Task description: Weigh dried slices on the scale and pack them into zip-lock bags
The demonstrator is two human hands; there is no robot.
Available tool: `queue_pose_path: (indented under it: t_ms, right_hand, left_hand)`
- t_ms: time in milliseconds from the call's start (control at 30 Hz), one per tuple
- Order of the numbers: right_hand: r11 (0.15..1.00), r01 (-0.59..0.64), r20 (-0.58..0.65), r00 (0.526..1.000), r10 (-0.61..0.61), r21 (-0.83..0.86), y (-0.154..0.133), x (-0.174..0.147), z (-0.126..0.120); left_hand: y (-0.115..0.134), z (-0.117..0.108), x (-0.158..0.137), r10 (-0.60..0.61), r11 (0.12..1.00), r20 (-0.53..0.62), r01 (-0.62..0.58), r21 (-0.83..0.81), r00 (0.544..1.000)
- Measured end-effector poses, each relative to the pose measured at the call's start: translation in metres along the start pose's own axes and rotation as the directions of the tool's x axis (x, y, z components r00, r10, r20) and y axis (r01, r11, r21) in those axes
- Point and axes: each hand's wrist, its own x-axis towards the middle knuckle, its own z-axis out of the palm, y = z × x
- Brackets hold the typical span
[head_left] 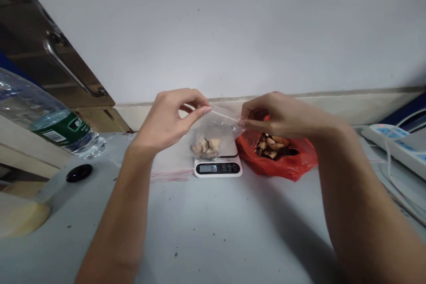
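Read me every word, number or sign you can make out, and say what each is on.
"0.0", as it appears, decimal point faint: scale display.
"M", probably: middle scale button; other button marks are too small to be sure.
Bottle label: white characters and a barcode, too blurred to read.
Power strip: markings unreadable.

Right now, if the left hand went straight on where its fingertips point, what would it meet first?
The left hand pinches the clear bag, so that comes first; beyond it, the right hand looks next in line, though depth is unclear from one view.
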Motion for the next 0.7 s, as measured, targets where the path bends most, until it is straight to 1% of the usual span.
queue_pose_path:
  t_ms: [100,167,200,267,300,367,467,533,567,600,633,667,700]
  right_hand:
    - [0.992,0.050,0.014,0.999,-0.052,0.113,-0.008,0.001,0.003]
    - [0.982,0.087,0.056,0.994,-0.097,0.167,-0.012,0.004,0.008]
    - [0.984,0.083,0.091,0.991,-0.098,0.160,-0.014,0.006,0.011]
    - [0.994,0.035,0.138,0.989,-0.049,0.104,-0.015,0.010,0.018]
    - [0.996,0.010,0.137,0.990,-0.022,0.091,-0.014,0.012,0.021]
    - [0.992,-0.008,0.109,0.994,-0.006,0.129,-0.011,0.014,0.023]
    - [0.952,-0.002,0.071,0.997,-0.021,0.306,-0.003,0.010,0.019]
    - [0.898,-0.005,0.013,1.000,-0.001,0.441,0.004,0.001,0.011]
    - [0.864,0.005,-0.036,0.999,0.015,0.503,0.007,-0.005,0.006]
    - [0.837,0.019,-0.098,0.994,0.042,0.547,0.011,-0.012,0.000]
    - [0.827,0.031,-0.175,0.981,0.082,0.562,0.015,-0.021,-0.006]
    - [0.842,0.033,-0.270,0.953,0.135,0.539,0.019,-0.030,-0.012]
    - [0.874,0.012,-0.367,0.911,0.190,0.485,0.024,-0.041,-0.017]
  left_hand:
    - [0.002,0.006,0.002,0.059,0.998,0.032,-0.058,-0.030,0.998]
    - [0.004,0.012,0.003,0.111,0.993,0.037,-0.109,-0.047,0.993]
    - [0.005,0.016,0.004,0.133,0.990,0.033,-0.132,-0.044,0.991]
    - [0.008,0.022,0.004,0.157,0.988,0.008,-0.157,0.000,0.988]
    - [0.010,0.024,0.005,0.161,0.986,-0.020,-0.160,0.038,0.987]
    - [0.017,0.028,0.005,0.167,0.981,-0.114,-0.153,0.120,0.979]
    - [0.029,0.032,0.006,0.176,0.974,-0.293,-0.122,0.193,0.940]
    - [0.037,0.037,0.006,0.199,0.973,-0.350,-0.143,0.179,0.915]
    - [0.040,0.041,0.006,0.217,0.973,-0.345,-0.172,0.157,0.913]
    - [0.042,0.046,0.006,0.239,0.970,-0.316,-0.209,0.127,0.918]
    - [0.043,0.051,0.006,0.260,0.965,-0.259,-0.244,0.092,0.930]
    - [0.043,0.057,0.005,0.270,0.963,-0.182,-0.264,0.055,0.946]
    - [0.042,0.063,0.005,0.266,0.964,-0.086,-0.266,0.021,0.960]
